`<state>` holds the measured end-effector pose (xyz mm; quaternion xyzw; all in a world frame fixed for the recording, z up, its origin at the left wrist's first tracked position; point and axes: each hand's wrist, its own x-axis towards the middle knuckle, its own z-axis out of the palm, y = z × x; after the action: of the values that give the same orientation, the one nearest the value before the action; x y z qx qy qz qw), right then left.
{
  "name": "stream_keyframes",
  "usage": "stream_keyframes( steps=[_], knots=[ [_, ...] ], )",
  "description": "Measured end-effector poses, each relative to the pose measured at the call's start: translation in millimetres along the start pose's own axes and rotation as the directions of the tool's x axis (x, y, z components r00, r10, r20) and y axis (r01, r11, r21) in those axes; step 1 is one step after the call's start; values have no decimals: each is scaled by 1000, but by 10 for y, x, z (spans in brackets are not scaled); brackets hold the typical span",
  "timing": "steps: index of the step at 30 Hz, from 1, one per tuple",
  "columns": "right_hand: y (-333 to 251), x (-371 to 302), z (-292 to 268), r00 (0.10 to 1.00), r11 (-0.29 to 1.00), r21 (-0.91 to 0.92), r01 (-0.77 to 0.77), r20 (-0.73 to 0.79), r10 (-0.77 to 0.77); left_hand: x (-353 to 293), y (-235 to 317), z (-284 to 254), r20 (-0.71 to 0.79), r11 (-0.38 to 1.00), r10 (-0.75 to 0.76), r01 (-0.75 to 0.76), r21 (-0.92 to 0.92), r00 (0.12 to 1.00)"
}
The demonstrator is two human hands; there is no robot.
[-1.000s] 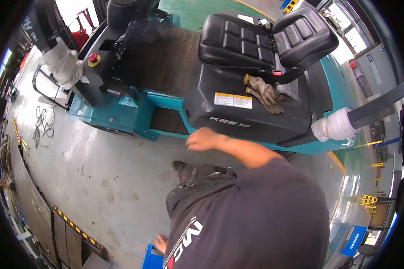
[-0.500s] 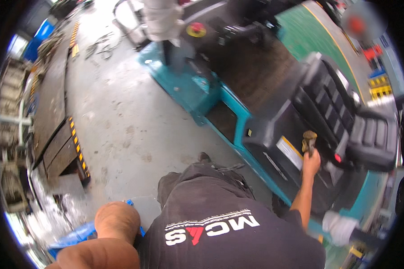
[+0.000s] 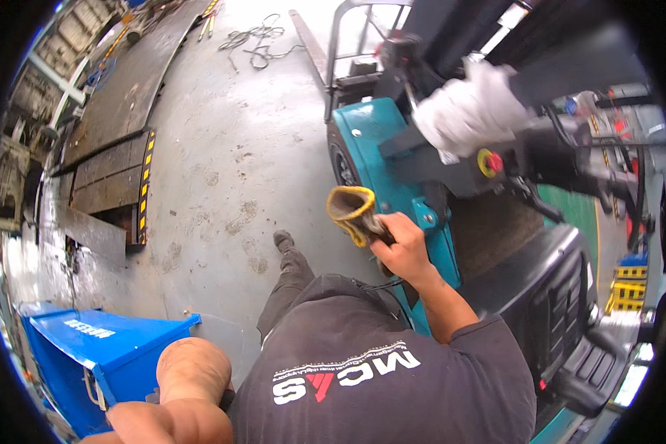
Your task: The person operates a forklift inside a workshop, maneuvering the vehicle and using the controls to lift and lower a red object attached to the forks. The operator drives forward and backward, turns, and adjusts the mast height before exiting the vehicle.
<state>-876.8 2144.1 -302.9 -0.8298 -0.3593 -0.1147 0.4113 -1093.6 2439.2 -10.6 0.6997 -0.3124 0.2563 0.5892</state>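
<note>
My right hand (image 3: 403,248) is closed around a dirty work glove (image 3: 351,203) with a yellow-edged cuff, its opening facing up and left. It is held in front of my body, beside the teal front part of a forklift (image 3: 374,122). I cannot tell whether there is one glove or two. My bare left arm (image 3: 192,374) is bent at the lower left, near a blue metal cabinet (image 3: 111,337). No fingers of my left hand can be made out.
White wrapping (image 3: 470,107) covers part of a dark post on the forklift. A black seat (image 3: 562,296) lies to my right, near a red emergency button (image 3: 493,162). To the left stands a metal platform (image 3: 107,170) with a yellow-black edge. Cables (image 3: 255,44) lie on the floor.
My right hand has brought the glove from beside the forklift seat leftward, to the front of my body. My view has turned, and the blue cabinet now shows more fully.
</note>
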Motion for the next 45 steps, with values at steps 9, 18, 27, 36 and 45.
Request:
stream_keyframes(
  steps=[9,18,27,36,45],
  knots=[
    [-262,2595,1578,847,537,685,-492,519,115,50,-3237,-1839,-190,724,-338,383,574,922],
    [481,4415,2852,769,635,541,-552,625,137,603,-5167,-3090,-60,705,-708,709,1,704],
    [1478,7161,3858,812,881,474,-4,516,-274,1752,-7027,-4580,-136,623,-647,623,473,750],
    [1826,9810,4882,882,866,451,-215,471,-26,2933,-8643,-5944,-727,437,-611,899,19,313],
    [3427,12103,5789,719,812,258,-523,645,258,4428,-11172,-7351,-361,423,-877,868,-261,319]
  ],
)
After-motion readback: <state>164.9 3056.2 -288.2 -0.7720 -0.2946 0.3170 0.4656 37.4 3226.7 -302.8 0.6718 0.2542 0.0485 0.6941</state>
